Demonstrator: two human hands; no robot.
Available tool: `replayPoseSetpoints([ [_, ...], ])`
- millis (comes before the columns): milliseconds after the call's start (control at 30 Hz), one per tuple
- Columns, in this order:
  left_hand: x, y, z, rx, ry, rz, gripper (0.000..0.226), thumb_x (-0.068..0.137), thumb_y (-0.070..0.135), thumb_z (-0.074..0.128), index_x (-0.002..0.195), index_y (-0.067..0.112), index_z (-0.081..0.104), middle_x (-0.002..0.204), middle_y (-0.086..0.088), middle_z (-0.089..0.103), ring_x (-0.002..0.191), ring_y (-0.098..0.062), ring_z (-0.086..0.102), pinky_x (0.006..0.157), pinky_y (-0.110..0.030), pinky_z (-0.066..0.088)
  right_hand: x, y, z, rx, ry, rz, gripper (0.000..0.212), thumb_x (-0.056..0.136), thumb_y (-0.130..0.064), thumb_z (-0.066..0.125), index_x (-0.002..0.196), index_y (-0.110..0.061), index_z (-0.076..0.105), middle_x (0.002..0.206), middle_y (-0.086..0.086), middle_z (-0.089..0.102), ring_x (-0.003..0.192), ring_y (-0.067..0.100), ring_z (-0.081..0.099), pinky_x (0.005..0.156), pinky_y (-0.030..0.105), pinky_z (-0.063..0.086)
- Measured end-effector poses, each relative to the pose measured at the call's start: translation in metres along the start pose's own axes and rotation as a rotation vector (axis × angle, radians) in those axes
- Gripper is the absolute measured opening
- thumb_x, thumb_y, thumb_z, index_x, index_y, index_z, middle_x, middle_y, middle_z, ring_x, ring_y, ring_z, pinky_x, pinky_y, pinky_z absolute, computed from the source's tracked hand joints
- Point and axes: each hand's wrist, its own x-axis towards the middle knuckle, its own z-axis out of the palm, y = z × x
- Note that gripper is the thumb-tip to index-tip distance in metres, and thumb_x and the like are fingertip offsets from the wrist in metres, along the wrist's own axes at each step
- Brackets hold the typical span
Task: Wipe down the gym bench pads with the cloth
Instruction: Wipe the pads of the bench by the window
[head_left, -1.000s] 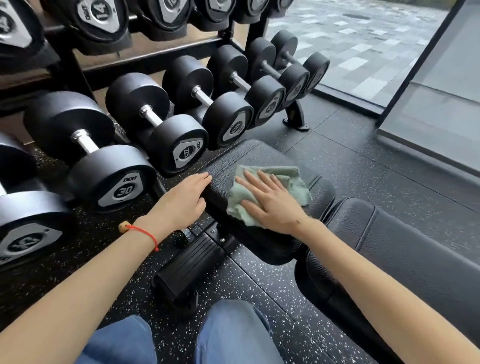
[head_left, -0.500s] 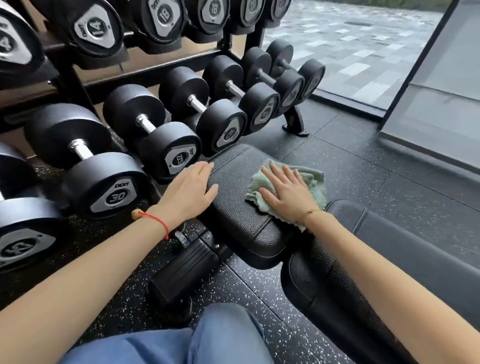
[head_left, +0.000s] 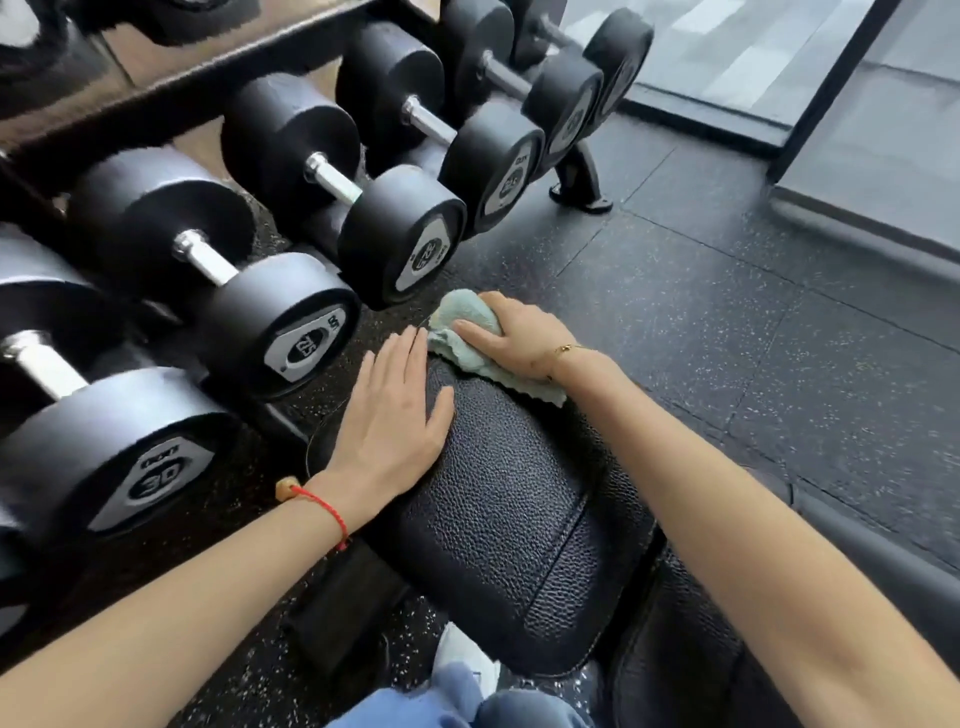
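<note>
A rack (head_left: 208, 98) along the left carries a row of black dumbbells (head_left: 291, 332) with steel handles; the nearest faces read 30, then what looks like 27.5 and 22.5, though blur makes the farther ones hard to read. Just right of them the left hand (head_left: 395, 415) lies flat on the left edge of the black pad (head_left: 519, 519), fingers straight and together, grasping nothing; a red cord (head_left: 322, 506) with a small bead circles its wrist. Beyond its fingertips the green cloth (head_left: 462, 317) sits bunched at the far end of the pad, partly draped over that end. The right hand (head_left: 519, 338) covers the cloth, fingers curled over it and gripping it against the pad's far edge; a thin gold bracelet (head_left: 563, 349) rings that wrist. At the bottom centre, blue jeans (head_left: 441, 701) show below the near end of the pad. A second black pad (head_left: 691, 649) of the bench starts under the right forearm. To the right lies dark speckled floor (head_left: 753, 338), and glass (head_left: 883, 104) stands at the far right.
</note>
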Motion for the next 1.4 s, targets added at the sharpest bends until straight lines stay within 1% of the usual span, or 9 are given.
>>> replayPoseSetpoints([
  [133,-0.002,0.003,-0.002,-0.001,-0.067,-0.025,0.071,0.096,0.045,0.021,0.154,0.005,0.014,0.162,-0.011,0.016,0.15,-0.023,0.013,0.122,-0.043,0.012,-0.061,0.034,-0.02,0.081,-0.043,0.004,0.058,0.094,-0.059,0.042,0.14,-0.024,0.038,0.128,0.002,0.058,0.115,0.023,0.054,0.094,0.036,0.042],
  [233,0.0,0.009,-0.008,0.04,-0.135,-0.064,0.069,0.098,0.042,0.02,0.154,0.003,0.01,0.162,-0.013,0.013,0.15,-0.027,0.012,0.121,-0.047,0.014,-0.102,0.057,-0.03,-0.01,-0.088,0.042,0.068,0.092,-0.067,0.034,0.143,-0.022,0.034,0.131,0.003,0.056,0.117,0.025,0.054,0.096,0.039,0.042],
  [500,0.0,0.037,-0.014,0.168,-0.269,-0.205,0.072,0.097,0.039,0.02,0.153,-0.001,0.0,0.162,-0.019,-0.003,0.151,-0.031,-0.002,0.12,-0.053,0.013,0.006,0.009,-0.012,0.105,-0.225,0.07,0.07,0.093,-0.062,0.042,0.146,-0.018,0.032,0.14,0.01,0.05,0.122,0.032,0.051,0.099,0.046,0.041],
  [667,-0.002,0.065,-0.02,0.117,-0.318,-0.315,0.072,0.096,0.033,0.028,0.154,0.0,0.0,0.162,-0.02,-0.004,0.151,-0.032,-0.002,0.119,-0.055,0.013,-0.038,0.042,-0.032,0.132,-0.26,-0.02,0.073,0.095,-0.055,0.047,0.15,-0.012,0.028,0.14,0.012,0.049,0.122,0.03,0.048,0.104,0.041,0.036],
  [800,-0.013,0.101,-0.018,0.132,-0.372,-0.287,0.072,0.097,0.034,0.028,0.153,-0.001,0.0,0.161,-0.022,-0.005,0.15,-0.035,-0.004,0.119,-0.056,0.012,-0.09,0.083,-0.05,0.061,-0.346,-0.06,0.076,0.095,-0.057,0.045,0.15,-0.008,0.027,0.14,0.013,0.048,0.12,0.031,0.049,0.103,0.039,0.037],
  [933,-0.027,0.143,-0.008,0.096,-0.384,-0.355,0.072,0.098,0.034,0.029,0.153,-0.002,0.0,0.161,-0.021,-0.006,0.15,-0.034,-0.005,0.119,-0.057,0.01,-0.149,0.128,-0.068,0.035,-0.422,-0.043,0.083,0.089,-0.069,0.028,0.151,-0.013,0.025,0.14,0.008,0.048,0.118,0.027,0.051,0.101,0.04,0.041],
  [1033,-0.04,0.177,0.0,0.056,-0.378,-0.376,0.072,0.098,0.034,0.029,0.153,0.0,-0.001,0.162,-0.02,-0.008,0.15,-0.034,-0.007,0.119,-0.058,0.009,-0.209,0.158,-0.078,0.02,-0.43,-0.057,0.081,0.091,-0.071,0.025,0.148,-0.015,0.032,0.142,0.005,0.049,0.125,0.026,0.049,0.104,0.04,0.04],
  [1233,-0.077,0.268,0.008,-0.013,-0.396,-0.286,0.069,0.098,0.031,0.031,0.154,0.001,0.001,0.163,-0.016,-0.004,0.151,-0.03,-0.005,0.119,-0.056,0.01,-0.29,0.205,-0.09,0.132,-0.398,0.074,0.085,0.091,-0.075,0.026,0.151,-0.016,0.026,0.149,0.003,0.041,0.131,0.024,0.043,0.111,0.039,0.034],
  [1400,-0.11,0.322,0.021,0.018,-0.432,-0.341,0.07,0.097,0.031,0.033,0.154,0.003,0.002,0.163,-0.013,-0.003,0.151,-0.027,-0.003,0.119,-0.054,0.013,-0.251,0.178,-0.065,0.23,-0.343,0.133,0.082,0.09,-0.064,0.049,0.151,-0.015,0.025,0.149,0.007,0.04,0.131,0.026,0.044,0.107,0.038,0.034],
])
